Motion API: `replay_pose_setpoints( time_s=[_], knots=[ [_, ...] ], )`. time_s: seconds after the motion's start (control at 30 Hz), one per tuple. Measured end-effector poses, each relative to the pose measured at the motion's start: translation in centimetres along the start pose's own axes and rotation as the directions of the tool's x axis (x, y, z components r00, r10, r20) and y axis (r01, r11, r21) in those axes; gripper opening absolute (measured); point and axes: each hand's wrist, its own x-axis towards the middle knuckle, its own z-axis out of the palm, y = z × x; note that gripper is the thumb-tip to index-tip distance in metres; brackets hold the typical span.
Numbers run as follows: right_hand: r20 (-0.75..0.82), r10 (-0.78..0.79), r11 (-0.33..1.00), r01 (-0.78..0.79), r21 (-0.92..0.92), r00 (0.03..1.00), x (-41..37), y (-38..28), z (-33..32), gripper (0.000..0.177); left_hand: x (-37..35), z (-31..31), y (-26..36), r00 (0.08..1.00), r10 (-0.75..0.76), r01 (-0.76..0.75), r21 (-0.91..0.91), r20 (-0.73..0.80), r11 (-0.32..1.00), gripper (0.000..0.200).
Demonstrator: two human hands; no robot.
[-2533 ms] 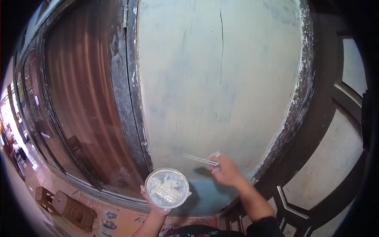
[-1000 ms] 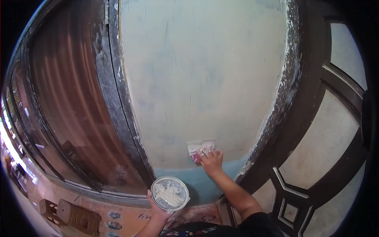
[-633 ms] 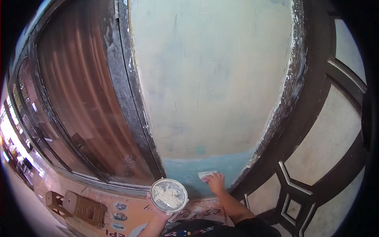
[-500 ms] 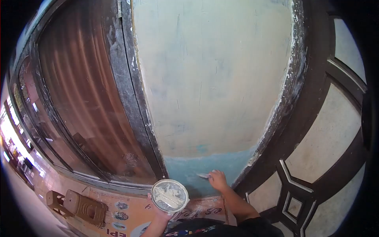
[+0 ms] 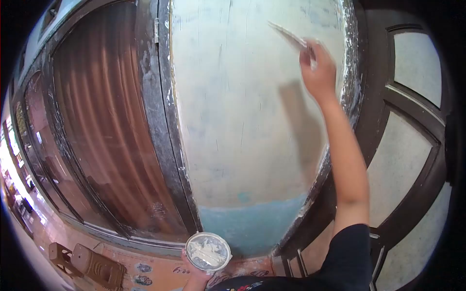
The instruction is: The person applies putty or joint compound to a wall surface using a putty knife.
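Brown stools (image 5: 98,264) by the curtained window (image 5: 104,116), left of the tub (image 5: 208,251).

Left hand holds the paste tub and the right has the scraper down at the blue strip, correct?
Not at the blue strip: the head view shows the right hand holding the scraper high, before the pale panel. The left hand holds the tub.

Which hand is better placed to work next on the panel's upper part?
Right hand, probably: it holds the putty knife up before the pale panel, while the left hand supports the paste tub low.
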Motion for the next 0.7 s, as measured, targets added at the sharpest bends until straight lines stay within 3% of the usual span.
replay_pose_setpoints(
  time_s=[0.1, 0.23, 0.3, 0.43, 0.5, 0.7],
  knots=[
    [-0.058, -0.139, 0.970, 0.124, -0.208, 0.989, 7.7, 2.8, 1.4, 0.029, -0.1, 0.2, 0.3, 1.000, 0.012, -0.013, -0.045, -0.027, 0.999, 0.088],
    [-0.025, -0.155, 0.975, 0.149, -0.164, 0.988, 13.9, 2.2, 2.7, 0.028, 1.3, -2.0, -0.1, 0.998, 0.067, -0.066, -0.057, 0.005, 0.996, 0.089],
    [0.033, -0.117, 0.968, 0.121, -0.221, 0.993, 15.5, 1.8, 3.3, 0.031, 2.2, -2.8, -0.3, 0.997, 0.081, -0.081, -0.061, -0.005, 0.995, 0.089],
    [-0.025, 0.016, 0.948, -0.023, -0.318, 1.000, 19.2, 2.2, 6.0, 0.033, 3.3, -1.0, 0.1, 0.994, 0.087, -0.093, -0.084, -0.067, 0.992, 0.089],
    [-0.013, 0.005, 0.949, -0.008, -0.315, 1.000, 21.7, 2.9, 7.4, 0.034, 3.7, -0.2, 0.1, 0.986, 0.108, -0.109, -0.005, -0.128, 0.994, 0.089],
    [0.107, 0.026, 0.941, 0.012, -0.338, 0.994, 28.1, 3.1, 11.1, 0.034, 6.9, 2.1, -0.8, 0.976, 0.196, -0.185, 0.119, -0.091, 0.976, 0.088]
  ],
)
